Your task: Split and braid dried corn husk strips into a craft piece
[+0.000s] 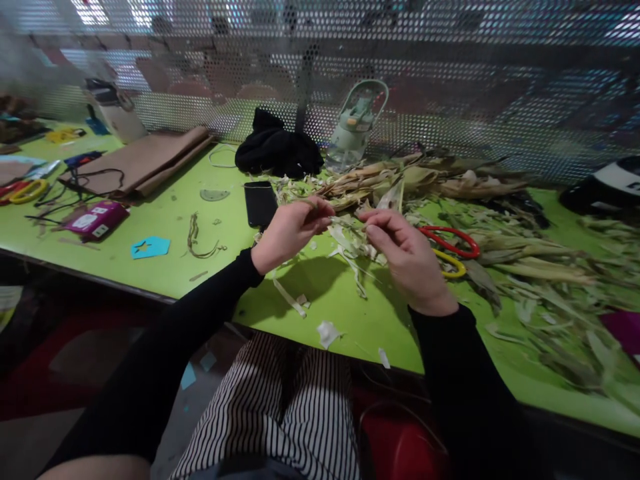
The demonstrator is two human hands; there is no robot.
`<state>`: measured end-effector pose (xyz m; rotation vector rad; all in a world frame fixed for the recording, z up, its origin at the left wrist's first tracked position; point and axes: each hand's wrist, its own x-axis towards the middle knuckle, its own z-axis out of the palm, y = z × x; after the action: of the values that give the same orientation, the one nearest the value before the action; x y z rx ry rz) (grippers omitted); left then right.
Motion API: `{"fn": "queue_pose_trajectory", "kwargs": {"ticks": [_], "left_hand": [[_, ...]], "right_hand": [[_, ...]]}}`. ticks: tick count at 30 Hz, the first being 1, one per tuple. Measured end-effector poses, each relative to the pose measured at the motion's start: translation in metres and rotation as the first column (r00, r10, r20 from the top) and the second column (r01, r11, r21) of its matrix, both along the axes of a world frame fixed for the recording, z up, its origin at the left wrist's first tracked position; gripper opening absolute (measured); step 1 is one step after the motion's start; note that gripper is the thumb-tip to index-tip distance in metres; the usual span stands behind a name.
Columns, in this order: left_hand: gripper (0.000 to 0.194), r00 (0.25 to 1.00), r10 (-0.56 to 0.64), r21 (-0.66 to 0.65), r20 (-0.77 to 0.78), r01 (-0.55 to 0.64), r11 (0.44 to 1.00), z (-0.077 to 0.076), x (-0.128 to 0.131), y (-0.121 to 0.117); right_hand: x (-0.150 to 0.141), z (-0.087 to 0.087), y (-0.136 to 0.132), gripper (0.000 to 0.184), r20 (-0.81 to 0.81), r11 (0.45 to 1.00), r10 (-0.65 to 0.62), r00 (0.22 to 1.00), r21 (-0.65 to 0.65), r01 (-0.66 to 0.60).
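Over the green table, my left hand [295,230] and my right hand [407,260] face each other, both with fingers pinched together. A thin pale-green strip of corn husk [347,223] spans the small gap between the fingertips. Its ends are hidden by my fingers. Below it, torn husk shreds [350,257] trail on the table. Beside my right hand lie scissors with one red handle loop [470,248] and one yellow; their blades are hidden. Behind both hands is a heap of dry corn husks [415,177].
A black phone [260,203] lies behind my left hand, near a black cloth bundle [277,150] and a green bottle [353,130]. Leftward are a twisted husk cord [193,233], a blue tag [151,247] and a purple box [96,220]. More husks [540,257] cover the right side.
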<state>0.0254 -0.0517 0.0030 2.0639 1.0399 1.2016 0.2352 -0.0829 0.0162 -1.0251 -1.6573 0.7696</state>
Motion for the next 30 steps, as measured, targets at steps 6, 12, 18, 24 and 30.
{"fn": "queue_pose_trajectory", "kwargs": {"ticks": [6, 12, 18, 24, 30], "left_hand": [[0.022, 0.971, -0.171, -0.010, -0.166, 0.172, 0.985, -0.004, 0.008, -0.001], [0.021, 0.960, -0.268, -0.238, -0.079, 0.243, 0.940, 0.001, 0.009, -0.005], [0.017, 0.951, -0.235, -0.444, 0.199, 0.302, 0.844, -0.001, 0.010, -0.006], [0.019, 0.803, -0.137, -0.540, 0.581, 0.505, 0.673, -0.009, 0.014, -0.003], [0.018, 0.934, -0.249, -0.633, 0.257, 0.358, 0.686, -0.009, 0.015, 0.003]], "right_hand": [[-0.006, -0.005, 0.003, 0.011, -0.248, 0.971, 0.064, 0.967, -0.207, -0.117], [-0.005, -0.005, 0.004, 0.021, -0.251, 0.956, 0.058, 0.966, -0.264, -0.126], [-0.008, -0.006, 0.000, 0.035, -0.328, 0.929, 0.053, 0.943, -0.329, -0.166], [-0.008, -0.010, 0.005, 0.035, -0.262, 0.958, 0.058, 0.963, -0.258, -0.128], [0.064, 0.011, 0.020, 0.025, 0.549, 0.961, -0.197, 0.812, -0.056, 0.271]]}}
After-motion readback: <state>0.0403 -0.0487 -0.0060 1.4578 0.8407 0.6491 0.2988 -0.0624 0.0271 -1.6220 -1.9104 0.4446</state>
